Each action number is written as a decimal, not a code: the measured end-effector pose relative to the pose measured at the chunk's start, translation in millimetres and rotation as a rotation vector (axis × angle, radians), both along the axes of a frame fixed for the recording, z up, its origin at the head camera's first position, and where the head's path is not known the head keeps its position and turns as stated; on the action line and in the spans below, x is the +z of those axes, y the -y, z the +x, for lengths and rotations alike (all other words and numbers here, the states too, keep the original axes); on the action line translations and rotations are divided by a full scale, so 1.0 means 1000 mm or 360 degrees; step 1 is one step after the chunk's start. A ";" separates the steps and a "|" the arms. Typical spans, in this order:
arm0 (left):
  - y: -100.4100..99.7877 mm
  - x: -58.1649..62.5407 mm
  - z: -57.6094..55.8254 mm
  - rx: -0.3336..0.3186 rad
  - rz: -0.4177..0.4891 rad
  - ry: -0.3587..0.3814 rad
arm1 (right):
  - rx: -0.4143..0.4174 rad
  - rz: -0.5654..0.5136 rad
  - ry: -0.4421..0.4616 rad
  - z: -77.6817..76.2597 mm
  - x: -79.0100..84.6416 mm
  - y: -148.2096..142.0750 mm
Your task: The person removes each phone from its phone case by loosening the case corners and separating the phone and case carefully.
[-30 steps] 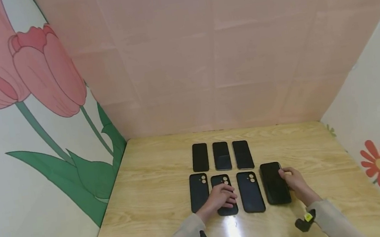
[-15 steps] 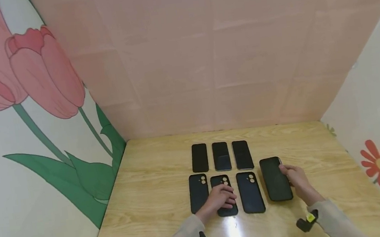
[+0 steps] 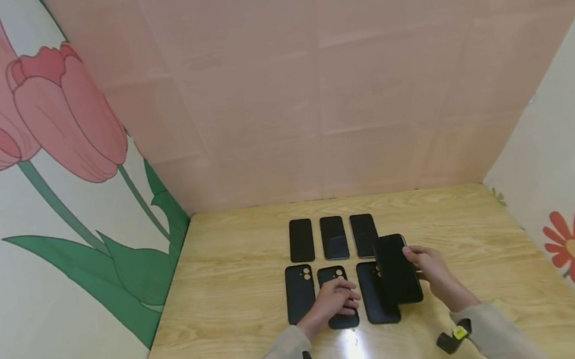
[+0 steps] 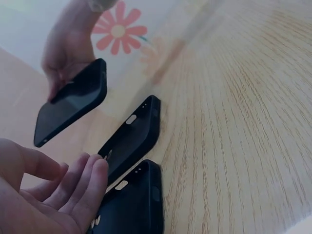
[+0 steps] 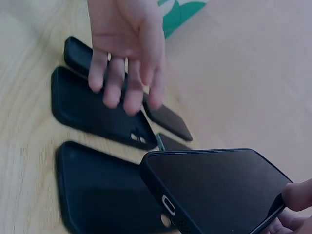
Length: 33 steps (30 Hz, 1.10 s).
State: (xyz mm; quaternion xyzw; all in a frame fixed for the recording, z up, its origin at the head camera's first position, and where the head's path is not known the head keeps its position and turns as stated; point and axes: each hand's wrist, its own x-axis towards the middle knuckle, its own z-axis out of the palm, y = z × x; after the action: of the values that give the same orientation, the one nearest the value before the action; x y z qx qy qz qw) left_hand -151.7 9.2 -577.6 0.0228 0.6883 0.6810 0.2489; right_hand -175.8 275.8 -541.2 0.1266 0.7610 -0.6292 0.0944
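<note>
My right hand [image 3: 436, 275] grips a black smartphone in a dark case [image 3: 398, 270] by its right edge, thumb on the screen side. The phone is raised and tilted, and from the head camera it overlaps the rightmost of three black phone cases [image 3: 371, 293]. In the right wrist view, the cased phone [image 5: 214, 183] shows its screen and a port cutout. My left hand [image 3: 333, 301] is over the middle phone case [image 3: 344, 321], fingers loosely bent and holding nothing. At its left lies another phone case [image 3: 299, 298]. All three cases have camera cutouts.
Behind the cases, three black phones lie in a row: a left phone [image 3: 301, 240], a middle phone [image 3: 335, 238] and a right phone [image 3: 363, 231]. The wooden table [image 3: 234, 270] meets a pink back wall [image 3: 258, 117] and flowered side walls.
My right hand has lifted the cased phone off the table and carried it left, to over the rightmost case. My left hand has stayed over the middle case.
</note>
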 end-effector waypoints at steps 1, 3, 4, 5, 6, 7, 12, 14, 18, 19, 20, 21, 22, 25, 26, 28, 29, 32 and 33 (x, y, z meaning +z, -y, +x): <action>0.000 0.000 0.000 0.0001 0.0008 -0.0003 | 0.0008 -0.0021 -0.0006 0.000 0.002 0.003; 0.000 -0.001 -0.001 -0.0004 0.0034 -0.0013 | 0.0029 -0.0061 -0.0005 0.001 0.003 0.010; 0.000 -0.001 -0.002 -0.0009 0.0050 -0.0015 | 0.0038 -0.0068 -0.0003 0.002 0.004 0.013; 0.000 -0.001 -0.002 -0.0021 0.0071 -0.0018 | 0.0041 -0.0078 -0.0001 0.002 0.005 0.017; -0.001 -0.002 -0.003 -0.0035 0.0091 -0.0024 | 0.0058 -0.0083 -0.0003 0.002 0.005 0.021; -0.001 -0.002 -0.003 -0.0047 0.0116 -0.0028 | 0.0063 -0.0085 0.0002 0.002 0.005 0.024; -0.005 -0.001 -0.003 -0.0065 0.0168 -0.0030 | 0.0069 -0.0128 0.0008 0.003 0.004 0.041; -0.007 0.000 -0.003 -0.0044 0.0164 -0.0024 | 0.0062 -0.0157 0.0001 0.003 0.003 0.046; -0.009 0.000 -0.003 -0.0012 0.0127 -0.0027 | 0.0073 -0.0186 -0.0012 0.003 0.002 0.055; -0.009 0.000 -0.003 -0.0009 0.0121 -0.0028 | 0.0078 -0.0187 -0.0010 0.003 0.001 0.057; -0.010 0.000 -0.003 -0.0010 0.0114 -0.0033 | 0.0080 -0.0188 -0.0006 0.003 0.001 0.059; -0.010 0.000 -0.002 -0.0004 0.0109 -0.0037 | 0.0076 -0.0191 0.0002 0.003 0.001 0.061; -0.010 0.000 -0.002 0.0002 0.0109 -0.0041 | 0.0074 -0.0195 0.0009 0.004 0.001 0.063; -0.010 -0.001 -0.001 0.0016 0.0118 -0.0057 | 0.0109 -0.0194 0.0016 0.004 0.000 0.069; -0.010 -0.001 0.000 0.0023 0.0126 -0.0064 | 0.0113 -0.0199 0.0019 0.004 0.000 0.071; -0.010 0.000 0.000 0.0043 0.0145 -0.0076 | 0.0138 -0.0199 0.0021 0.004 -0.001 0.074; -0.010 0.000 0.000 0.0053 0.0143 -0.0088 | 0.0156 -0.0191 0.0021 0.004 -0.002 0.076; -0.010 0.001 -0.002 0.0105 0.0120 -0.0127 | 0.0161 -0.0207 0.0026 0.003 -0.004 0.078; -0.010 0.002 -0.003 0.0128 0.0100 -0.0136 | 0.0165 -0.0215 0.0020 0.002 -0.005 0.079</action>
State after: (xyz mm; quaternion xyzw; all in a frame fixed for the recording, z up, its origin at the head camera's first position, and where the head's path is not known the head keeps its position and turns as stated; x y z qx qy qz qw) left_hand -154.7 19.5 -575.4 0.0322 0.6768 0.7102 0.1908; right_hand -173.5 197.1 -546.0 0.0843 0.7217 -0.6726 0.1400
